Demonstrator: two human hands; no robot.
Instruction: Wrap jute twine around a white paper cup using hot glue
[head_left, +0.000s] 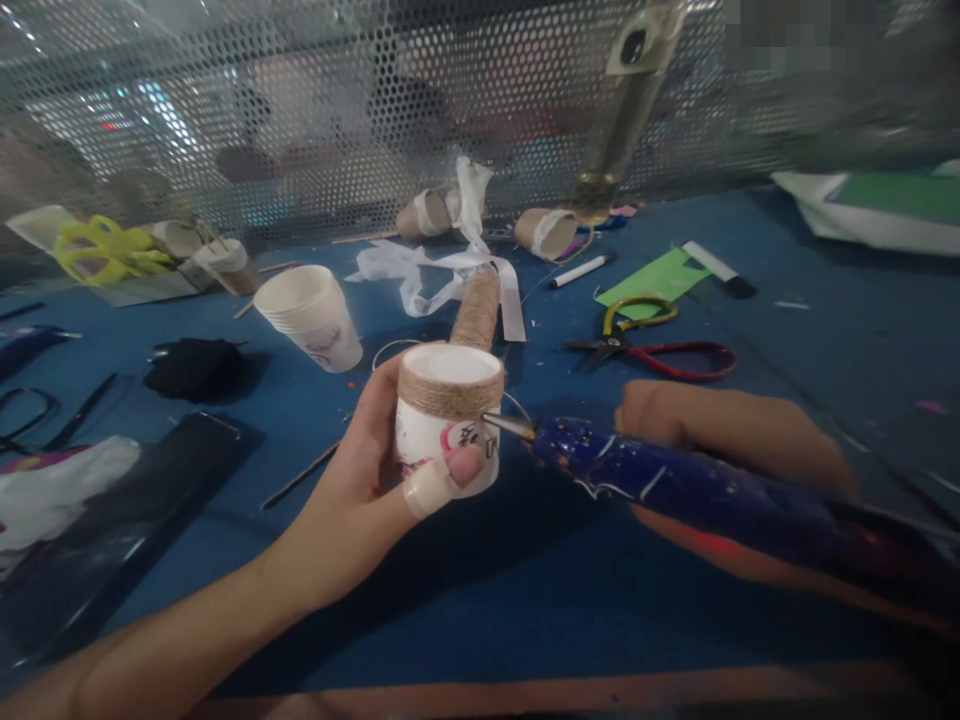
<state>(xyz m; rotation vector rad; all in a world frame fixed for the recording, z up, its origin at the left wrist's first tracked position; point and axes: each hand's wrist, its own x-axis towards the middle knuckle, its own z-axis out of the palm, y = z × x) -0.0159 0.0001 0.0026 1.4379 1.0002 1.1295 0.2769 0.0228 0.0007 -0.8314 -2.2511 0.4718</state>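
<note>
Your left hand point(367, 470) is closed around a small paper cup point(448, 440), held up just above the blue table point(525, 590). Your thumb presses on the front and your fingers go round the back. A band of brown string point(450, 393) is wound around the top of the cup. The cup is open at the top, and you can see only its white inside rim, not its bottom.

Your right hand point(720, 430) is wrapped around a blue glue gun point(675, 485). The metal tip touches the cup just under the string band.

Behind the cup a roll of string point(477, 308) stands on the table. To the left is a stack of white cups point(309, 315), one inside the other, leaning over a bit. Two cardboard tubes point(547, 230) lie on their sides near the mesh wall point(337, 100), with white ribbon point(442, 265) beside them. Red and yellow scissors point(645, 345) lie to the right, near a green paper point(652, 278).

Some things are hard to see — your thumb, which has a plaster on it, covers part of the red and black print on the cup. The glue gun hides most of your right fingers, and its back end is blurry and cut off at the edge. The shapes behind the mesh are too blurry to tell.
</note>
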